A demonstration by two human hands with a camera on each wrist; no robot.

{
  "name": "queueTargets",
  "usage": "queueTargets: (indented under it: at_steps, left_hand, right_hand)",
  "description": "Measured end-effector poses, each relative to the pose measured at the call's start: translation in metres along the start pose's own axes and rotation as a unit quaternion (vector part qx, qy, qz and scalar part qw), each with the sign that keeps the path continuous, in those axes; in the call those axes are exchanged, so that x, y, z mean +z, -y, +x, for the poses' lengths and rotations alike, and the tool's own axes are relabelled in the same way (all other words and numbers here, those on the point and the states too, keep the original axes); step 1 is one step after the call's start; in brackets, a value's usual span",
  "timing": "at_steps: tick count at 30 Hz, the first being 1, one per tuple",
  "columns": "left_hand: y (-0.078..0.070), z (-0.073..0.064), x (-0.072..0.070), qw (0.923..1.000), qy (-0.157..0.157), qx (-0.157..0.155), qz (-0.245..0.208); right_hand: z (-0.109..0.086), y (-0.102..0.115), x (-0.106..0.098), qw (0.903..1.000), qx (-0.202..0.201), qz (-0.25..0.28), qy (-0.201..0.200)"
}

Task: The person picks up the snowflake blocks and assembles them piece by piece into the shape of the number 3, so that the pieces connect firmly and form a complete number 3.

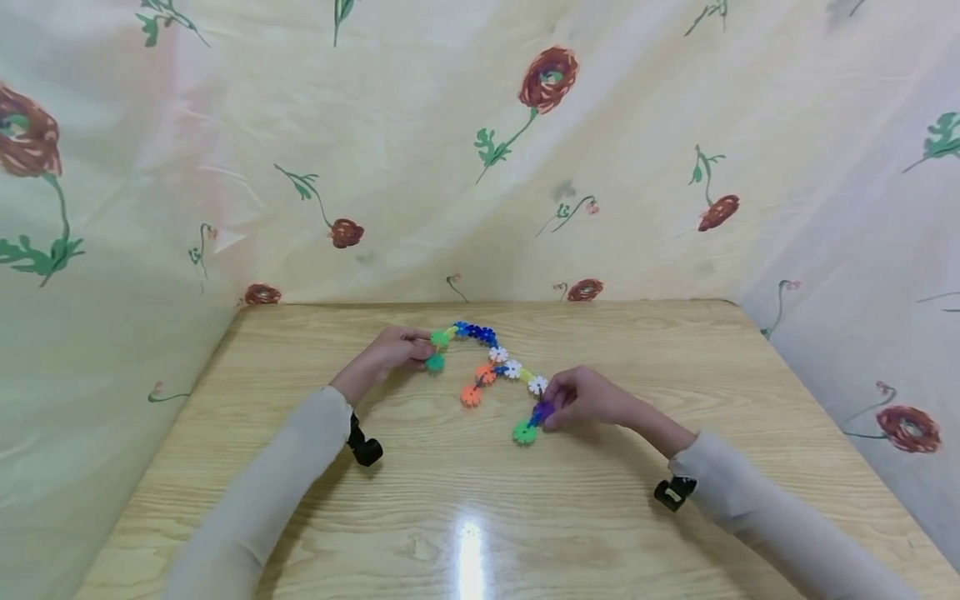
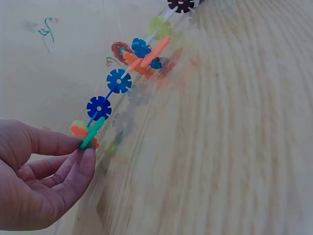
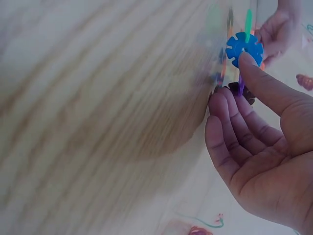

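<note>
A chain of slotted, flower-shaped interlocking discs, joined edge to edge, arches over the table between the two hands. At its left end my left hand (image 1: 395, 348) pinches a green disc (image 2: 93, 132) between thumb and fingers. My right hand (image 1: 588, 397) grips the right part of the chain by a purple disc (image 1: 543, 411), its thumb against a blue disc (image 3: 238, 49) in the right wrist view. A light green disc (image 1: 524, 432) ends that side. Dark blue discs form the top of the arch, and white discs (image 1: 537, 384) follow. An orange disc (image 1: 471, 396) tips a short branch in the middle.
The wood-grain table (image 1: 420, 517) extends around the chain, with a bright light reflection near its front. Flower-patterned cloth (image 1: 420, 167) hangs behind the table and along both sides. Each wrist carries a small black camera (image 1: 367, 451).
</note>
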State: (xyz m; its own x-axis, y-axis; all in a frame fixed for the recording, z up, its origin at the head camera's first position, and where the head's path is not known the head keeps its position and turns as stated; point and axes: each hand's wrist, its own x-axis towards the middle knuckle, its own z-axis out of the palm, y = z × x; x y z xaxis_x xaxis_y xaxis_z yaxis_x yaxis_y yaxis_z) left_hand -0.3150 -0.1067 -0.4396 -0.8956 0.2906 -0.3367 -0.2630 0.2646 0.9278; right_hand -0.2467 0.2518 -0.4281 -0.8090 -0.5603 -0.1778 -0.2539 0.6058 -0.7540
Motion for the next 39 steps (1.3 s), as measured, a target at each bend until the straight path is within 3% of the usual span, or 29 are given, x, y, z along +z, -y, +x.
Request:
queueTargets:
  at_steps: [9, 15, 27, 39]
  left_hand:
    - [-0.004, 0.014, 0.005, 0.9997, -0.023, 0.004, 0.002]
    - [-0.002, 0.017, 0.004, 0.9996, -0.027, 0.003, 0.005]
    - [0.005, 0.009, -0.004, 0.9998, -0.018, 0.004, -0.004]
    - [0.009, 0.000, -0.002, 0.9997, -0.019, 0.006, -0.014]
  right_hand:
    - [0.000, 0.008, 0.009, 0.9999, -0.004, -0.009, 0.007]
    - [0.003, 0.007, 0.004, 0.9992, -0.019, -0.018, 0.029]
    - [0.019, 0.004, -0.020, 0.9974, -0.059, -0.041, 0.002]
    - [0.031, -0.006, -0.026, 0.9958, -0.051, -0.042, 0.063]
